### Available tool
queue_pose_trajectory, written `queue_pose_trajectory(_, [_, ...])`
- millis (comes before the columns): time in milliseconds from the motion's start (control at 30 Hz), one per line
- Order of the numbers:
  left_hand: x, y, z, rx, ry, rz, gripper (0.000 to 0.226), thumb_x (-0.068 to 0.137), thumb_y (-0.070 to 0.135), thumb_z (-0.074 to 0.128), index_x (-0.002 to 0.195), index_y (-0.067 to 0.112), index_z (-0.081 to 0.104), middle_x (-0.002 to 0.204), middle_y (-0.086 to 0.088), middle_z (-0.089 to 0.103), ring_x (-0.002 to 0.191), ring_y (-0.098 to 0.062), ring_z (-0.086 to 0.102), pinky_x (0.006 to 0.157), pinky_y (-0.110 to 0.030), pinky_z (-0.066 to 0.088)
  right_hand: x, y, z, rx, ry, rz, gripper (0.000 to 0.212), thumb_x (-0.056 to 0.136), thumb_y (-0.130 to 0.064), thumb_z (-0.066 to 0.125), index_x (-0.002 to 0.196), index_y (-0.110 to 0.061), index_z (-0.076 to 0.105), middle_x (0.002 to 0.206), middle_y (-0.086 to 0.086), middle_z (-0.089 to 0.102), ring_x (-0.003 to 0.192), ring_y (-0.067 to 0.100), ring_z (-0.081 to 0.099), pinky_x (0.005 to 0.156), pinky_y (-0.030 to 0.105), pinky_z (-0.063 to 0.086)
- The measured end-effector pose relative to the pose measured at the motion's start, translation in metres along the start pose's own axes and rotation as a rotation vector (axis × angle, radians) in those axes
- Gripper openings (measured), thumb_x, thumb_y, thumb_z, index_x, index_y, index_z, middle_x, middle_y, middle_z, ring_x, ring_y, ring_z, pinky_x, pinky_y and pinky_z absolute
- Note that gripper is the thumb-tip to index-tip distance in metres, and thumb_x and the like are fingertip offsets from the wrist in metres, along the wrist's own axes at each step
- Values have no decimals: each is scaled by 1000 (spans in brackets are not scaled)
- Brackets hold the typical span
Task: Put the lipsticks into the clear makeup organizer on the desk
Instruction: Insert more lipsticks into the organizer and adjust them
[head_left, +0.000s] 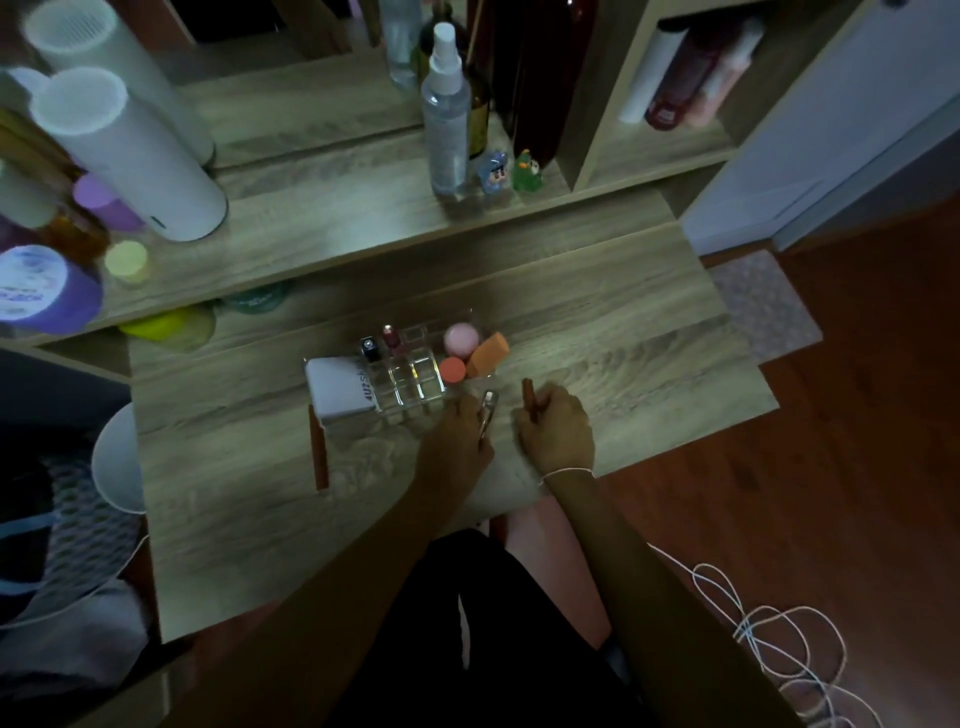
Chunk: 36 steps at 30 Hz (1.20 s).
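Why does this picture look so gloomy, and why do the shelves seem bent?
Head view: dim room, one soft pale patch of light on the wooden desk; arms and both hands, left hand and right hand, sit in shadow; the wide-angle lens bows the edges and blurs the white cylindrical canister.

desk (597, 332) wood | on it: clear organizer (415, 387), white box (340, 387), brown pencil (318, 452)

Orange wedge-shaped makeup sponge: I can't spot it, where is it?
The orange wedge-shaped makeup sponge leans at the clear organizer's right end, beside the round pink puff.
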<state>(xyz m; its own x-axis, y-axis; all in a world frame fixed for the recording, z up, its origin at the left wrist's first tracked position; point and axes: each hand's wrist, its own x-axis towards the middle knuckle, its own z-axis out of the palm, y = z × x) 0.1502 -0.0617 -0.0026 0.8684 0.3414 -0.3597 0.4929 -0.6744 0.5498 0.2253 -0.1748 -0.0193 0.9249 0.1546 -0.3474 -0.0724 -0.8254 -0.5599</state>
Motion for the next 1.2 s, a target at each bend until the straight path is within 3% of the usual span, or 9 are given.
queue_pose_trajectory(200, [-12, -27, -4, -103, 19, -75, 34, 81, 14, 59, 114, 11, 50, 106, -13, 58, 96, -32, 57, 78, -39, 47, -13, -1, -2, 77, -48, -194, 23, 78, -29, 72, 80, -18, 52, 81, -1, 60, 75, 17, 58, 64, 26, 39])
queue_pose_trajectory(333, [-25, -48, -9, -197, 51, -118, 38, 83, 18, 61, 119, 16, 51, 115, -8, 59, 103, -26, 58, 83, -31, 42, -19, -8, -3, 62, -147, -326, 24, 82, -33, 69, 91, -28, 47, 74, -10, 60, 65, 9, 57, 56, 9, 35])
queue_pose_trajectory(433, [-34, -59, -16, -217, 16, -106, 66, 85, 24, 62, 143, 25, 31, 137, -4, 50, 122, -20, 50, 94, -26, 36, -20, -21, -3, 63, -188, -400, 39, 83, -30, 67, 117, -22, 50, 86, 2, 71, 75, 20, 67, 63, 21, 43])
queue_pose_trajectory(533, [-44, -61, -29, -256, 66, -79, 80, 85, 26, 62, 144, 47, 12, 140, 0, 47, 122, -18, 49, 91, -24, 35, -22, -39, -4, 97, -240, -484, 54, 85, -26, 65, 133, -28, 42, 102, 7, 71, 85, 24, 68, 74, 32, 53])
queue_pose_trajectory(700, [-45, -64, -52, -216, 281, -24, 77, 81, 18, 66, 143, 40, 26, 126, -3, 59, 108, -13, 56, 95, -8, 27, -19, -63, 3, 103, -283, -578, 56, 86, -21, 63, 136, -32, 41, 101, 6, 70, 83, 24, 68, 74, 36, 56])
queue_pose_trajectory(767, [-40, -64, -64, -198, 331, 7, 70, 83, 16, 63, 142, 34, 30, 110, -6, 64, 97, -18, 60, 99, -23, 39, -17, -67, 7, 95, -276, -607, 54, 87, -20, 63, 135, -31, 43, 100, 6, 70, 82, 24, 68, 73, 35, 55])
queue_pose_trajectory(833, [-35, -64, -76, -230, 364, 44, 64, 83, 15, 63, 137, 33, 34, 97, -1, 63, 84, -16, 63, 83, -41, 53, -15, -70, 9, 81, -266, -622, 53, 86, -21, 63, 135, -31, 44, 100, 7, 70, 83, 24, 68, 73, 36, 55])
queue_pose_trajectory(1033, [-13, -69, -93, -256, 476, -8, 58, 84, 17, 66, 131, 32, 35, 108, -6, 59, 72, -8, 62, 57, -17, 53, -8, -75, 19, 94, -276, -616, 53, 84, -19, 65, 127, -37, 40, 104, 4, 69, 85, 23, 69, 73, 37, 57])
queue_pose_trajectory(1200, [-9, -67, -98, -333, 543, -37, 59, 88, 25, 63, 133, 36, 28, 107, -7, 62, 69, 4, 55, 58, -9, 40, 0, -82, 27, 114, -264, -615, 58, 84, -18, 65, 126, -46, 37, 98, -8, 63, 78, 10, 65, 68, 27, 55])
